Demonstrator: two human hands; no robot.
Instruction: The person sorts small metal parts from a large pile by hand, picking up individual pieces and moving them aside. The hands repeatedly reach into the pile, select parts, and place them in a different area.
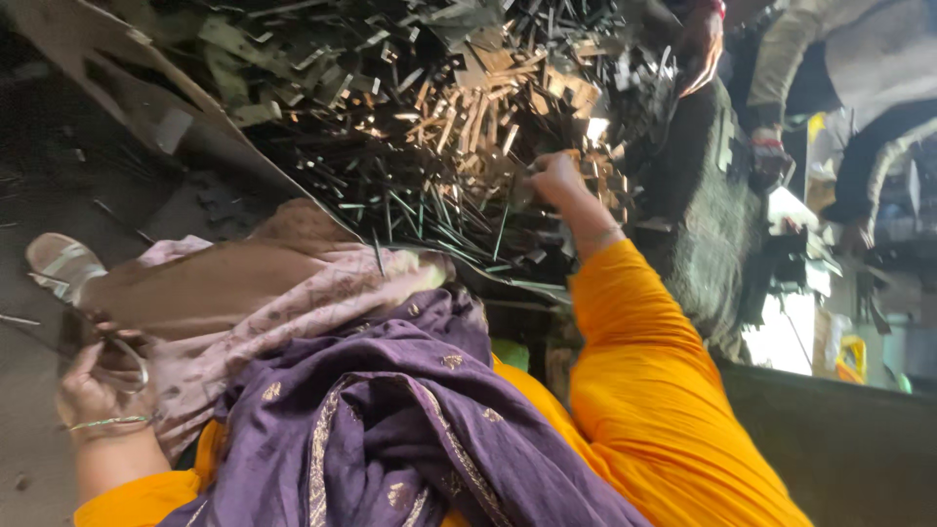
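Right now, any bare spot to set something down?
Bare floor left of the scrap pile, above the sandalled foot. Crowded: metal strips cover the pile around the right hand; left hand holds a wire loop.

The room was dim, the floor [39, 146] at the left nearly black. Daylight came in from the right, blown out white at an opening [786, 332]. It glinted warm on the top of the metal scrap [459, 117], with one hard glare spot. The view was tilted, soft and smeared toward the right edge.
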